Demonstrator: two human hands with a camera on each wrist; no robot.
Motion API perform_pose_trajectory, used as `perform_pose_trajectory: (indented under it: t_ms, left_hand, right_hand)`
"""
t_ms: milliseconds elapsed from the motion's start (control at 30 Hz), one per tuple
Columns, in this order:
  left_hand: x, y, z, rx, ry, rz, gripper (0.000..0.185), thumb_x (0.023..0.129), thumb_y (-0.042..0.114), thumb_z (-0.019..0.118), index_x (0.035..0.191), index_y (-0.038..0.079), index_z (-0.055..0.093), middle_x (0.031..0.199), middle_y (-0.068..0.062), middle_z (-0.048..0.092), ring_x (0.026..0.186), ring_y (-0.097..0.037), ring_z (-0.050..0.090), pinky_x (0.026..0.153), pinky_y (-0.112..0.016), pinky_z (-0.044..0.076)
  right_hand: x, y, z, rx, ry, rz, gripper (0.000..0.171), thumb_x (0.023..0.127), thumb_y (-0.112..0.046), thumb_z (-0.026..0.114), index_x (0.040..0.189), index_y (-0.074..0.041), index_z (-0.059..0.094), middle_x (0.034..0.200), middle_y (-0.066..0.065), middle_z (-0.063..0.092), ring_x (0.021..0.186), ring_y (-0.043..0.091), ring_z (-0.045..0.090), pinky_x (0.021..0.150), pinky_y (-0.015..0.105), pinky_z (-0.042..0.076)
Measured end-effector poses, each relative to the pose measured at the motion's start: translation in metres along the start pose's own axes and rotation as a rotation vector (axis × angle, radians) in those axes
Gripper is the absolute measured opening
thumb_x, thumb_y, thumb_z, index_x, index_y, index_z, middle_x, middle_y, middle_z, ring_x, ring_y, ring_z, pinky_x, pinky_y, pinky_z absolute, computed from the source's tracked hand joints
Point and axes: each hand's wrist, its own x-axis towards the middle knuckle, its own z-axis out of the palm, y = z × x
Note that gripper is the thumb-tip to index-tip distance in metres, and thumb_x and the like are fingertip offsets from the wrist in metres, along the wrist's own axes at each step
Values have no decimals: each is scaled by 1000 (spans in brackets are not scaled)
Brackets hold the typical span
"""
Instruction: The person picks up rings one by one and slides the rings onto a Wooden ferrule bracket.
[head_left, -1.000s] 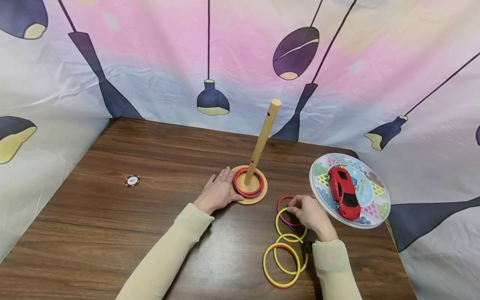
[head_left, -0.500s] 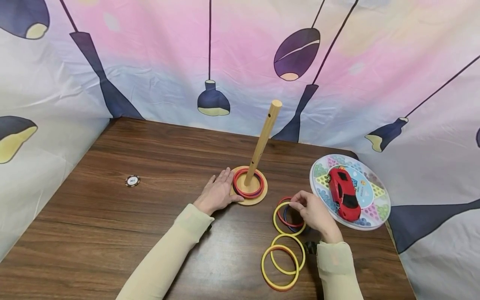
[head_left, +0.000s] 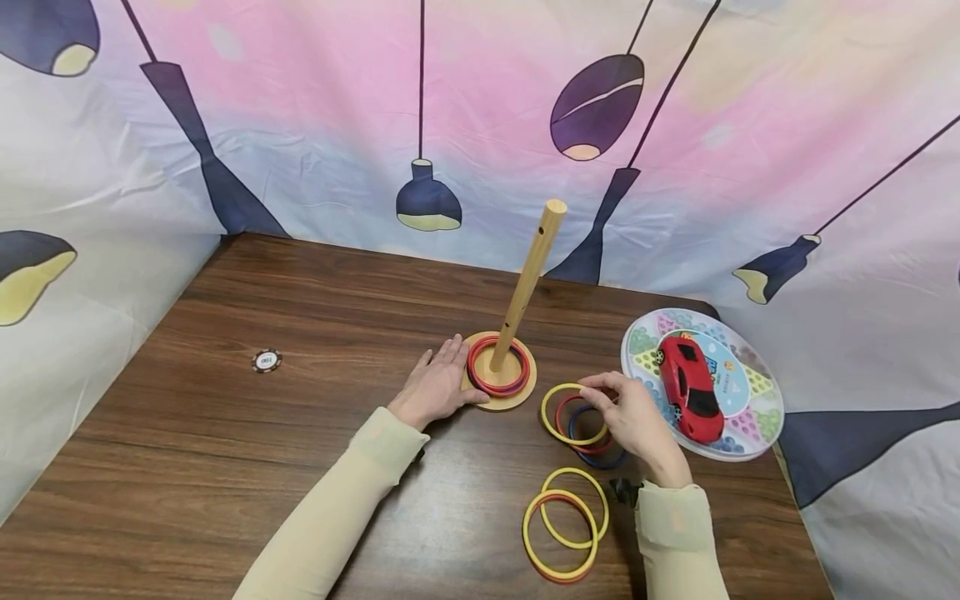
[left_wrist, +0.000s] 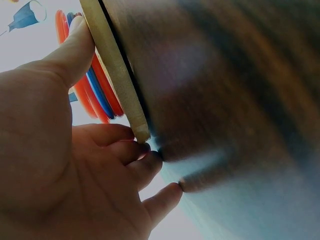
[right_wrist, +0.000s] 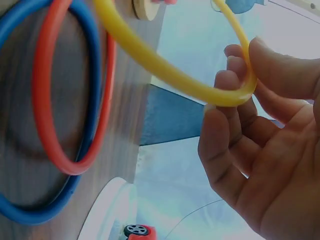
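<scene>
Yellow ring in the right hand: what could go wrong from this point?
The right hand pinches the yellow ring only at its edge with the fingertips, so it may slip or tilt. It hangs just over the red ring and blue ring and could snag them. The peg leans; the left hand touches only the base.

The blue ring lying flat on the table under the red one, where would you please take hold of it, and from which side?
Pinch the blue ring at its near-right arc, from above: there it pokes out from under the red ring and lies flat on the table.
</scene>
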Motion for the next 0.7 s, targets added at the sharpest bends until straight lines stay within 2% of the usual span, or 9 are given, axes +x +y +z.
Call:
perform_pose_trajectory:
  t_ms: [300, 500, 700]
  left_hand:
    - [0, 1, 0, 3, -2, -3, 97, 88, 59, 61, 153, -2, 22, 159, -19, 18, 146, -28, 18, 117, -50, 16]
    - [0, 1, 0, 4, -5, -9, 97, 88, 59, 61, 153, -1, 22, 159, -19, 18, 147, -28, 18, 117, -50, 16]
    - [1, 1, -1, 8, -17, -8, 96, 88, 58, 61, 153, -1, 22, 159, -19, 17, 147, -29, 17, 117, -50, 15]
  right_hand:
    - [-4, -12, -8, 146, 17, -5, 29, 96, -31, 62, 112, -7, 66, 92, 9, 64, 79, 27, 59, 61, 28, 48]
    - [-8, -22, -16, 277, 79, -35, 23, 95, -28, 64, 109, -10, 66, 88, 10, 62, 74, 25, 57, 59, 26, 50]
    - [-11, -32, -21, 411, 172, -77, 22, 96, -21, 63, 109, -3, 66, 84, 11, 62, 75, 24, 58, 60, 26, 50]
